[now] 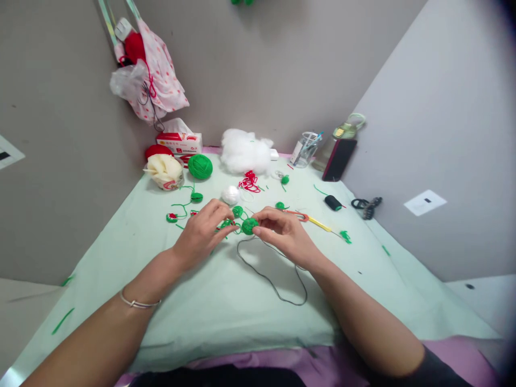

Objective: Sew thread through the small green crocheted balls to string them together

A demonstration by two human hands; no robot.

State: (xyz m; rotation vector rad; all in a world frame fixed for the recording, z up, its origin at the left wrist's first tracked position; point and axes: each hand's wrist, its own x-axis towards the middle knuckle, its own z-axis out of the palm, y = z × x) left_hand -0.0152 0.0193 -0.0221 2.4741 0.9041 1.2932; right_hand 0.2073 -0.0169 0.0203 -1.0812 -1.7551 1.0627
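Note:
My right hand [284, 234] pinches a small round green crocheted piece [249, 226] between thumb and fingertips. A dark grey thread [268, 279] loops over the table from beneath this hand. My left hand [205, 228] is just left of the piece, its thumb and curled fingers apart, with green and red yarn bits showing behind them; I see nothing gripped there. Another green crocheted ball [237, 212] lies just beyond the held piece. Past my right fingers are a small green ball [280, 205] and a yellow-and-orange handled tool [318, 223].
White stuffing [245, 151] is heaped against the back wall, near a green yarn ball [200, 166] and a tissue box [179, 142]. A white ball [231, 195] lies in front. On the right stand a phone [339, 160], a clear cup [304, 150] and a black thread spool [332, 202].

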